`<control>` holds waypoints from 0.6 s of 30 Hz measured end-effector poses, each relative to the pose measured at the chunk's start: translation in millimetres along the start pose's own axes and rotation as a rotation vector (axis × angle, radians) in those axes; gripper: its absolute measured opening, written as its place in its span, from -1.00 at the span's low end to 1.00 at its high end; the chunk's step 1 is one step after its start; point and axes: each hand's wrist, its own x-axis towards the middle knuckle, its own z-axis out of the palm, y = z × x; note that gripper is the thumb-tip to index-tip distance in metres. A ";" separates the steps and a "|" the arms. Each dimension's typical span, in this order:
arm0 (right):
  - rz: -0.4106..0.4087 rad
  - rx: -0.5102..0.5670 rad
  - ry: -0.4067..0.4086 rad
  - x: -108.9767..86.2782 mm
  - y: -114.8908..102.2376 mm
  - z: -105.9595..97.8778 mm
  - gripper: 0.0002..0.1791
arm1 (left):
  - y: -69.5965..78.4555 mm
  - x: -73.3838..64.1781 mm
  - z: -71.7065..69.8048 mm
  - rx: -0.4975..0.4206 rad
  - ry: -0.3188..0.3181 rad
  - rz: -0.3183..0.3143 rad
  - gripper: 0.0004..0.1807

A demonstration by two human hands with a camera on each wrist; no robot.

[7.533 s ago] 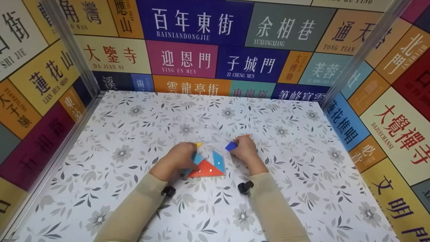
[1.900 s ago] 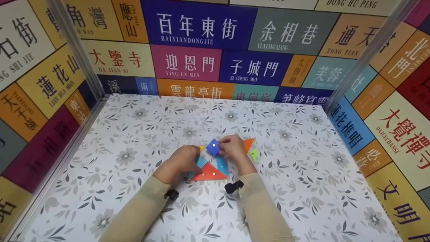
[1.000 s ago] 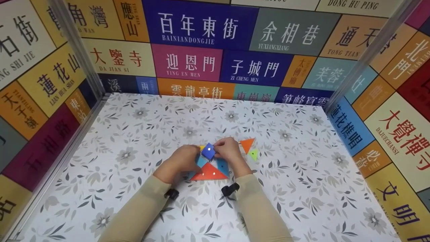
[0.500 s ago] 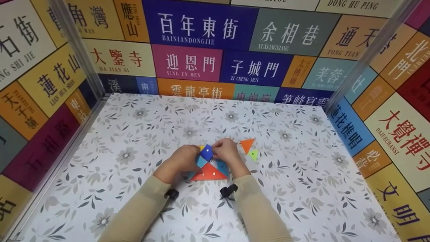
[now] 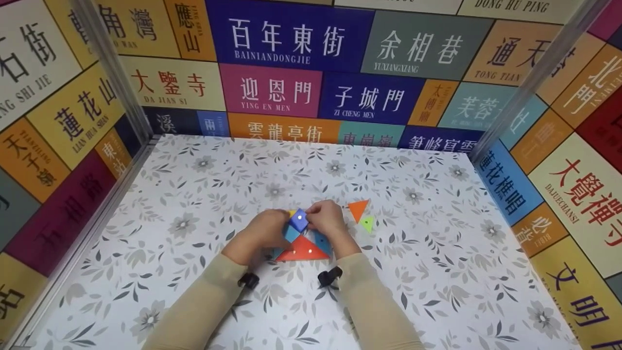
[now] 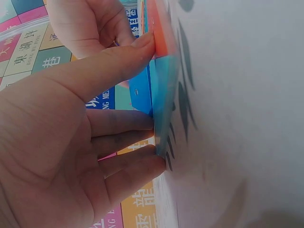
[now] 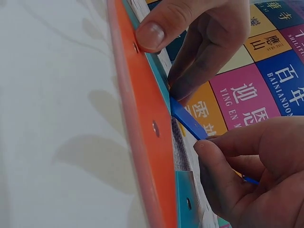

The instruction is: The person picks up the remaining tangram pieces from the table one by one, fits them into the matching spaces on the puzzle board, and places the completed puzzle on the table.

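Observation:
My right hand (image 5: 328, 217) pinches a blue square tangram tile (image 5: 298, 221) by one corner between thumb and forefinger. In the right wrist view the blue tile (image 7: 190, 122) slants, its far corner at the other tiles. My left hand (image 5: 260, 232) lies along the left side of the set, its thumb on the large red-orange triangle (image 5: 302, 249) and its other fingertips at the outer edge. A light blue tile (image 5: 292, 234) adjoins the triangle's upper left side. Another light blue tile (image 5: 320, 239) is at the right, partly hidden. A yellow tile (image 5: 291, 213) peeks out behind the left fingers.
Right of the right hand, an orange triangle (image 5: 357, 209) and a small green triangle (image 5: 367, 224) lie on the floral-patterned table (image 5: 204, 301). Panels with Chinese signs (image 5: 286, 39) enclose the back and sides. Black bands (image 5: 330, 277) are on both wrists.
My right hand has carried the blue square left and down over the yellow and light blue tiles, uncovering the orange and green triangles. The left hand stays at the left edge.

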 end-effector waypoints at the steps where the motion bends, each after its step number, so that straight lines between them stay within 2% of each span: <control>1: -0.003 -0.011 0.001 0.0 -0.1 0.1 -0.91 | 0.3 0.0 -0.2 0.000 -0.002 -0.004 -0.36; 7: 0.004 -0.043 -0.005 -0.3 -1.3 -0.5 -0.92 | 0.8 0.6 -0.4 -0.002 -0.001 -0.011 -0.36; 14: 0.004 -0.059 -0.021 0.8 -1.8 -0.8 -0.91 | -0.6 1.8 1.2 -0.008 -0.029 -0.051 -0.26; 18: -0.005 -0.077 -0.016 1.4 -1.0 -1.4 -0.91 | -1.3 1.8 0.5 0.009 -0.038 -0.038 -0.25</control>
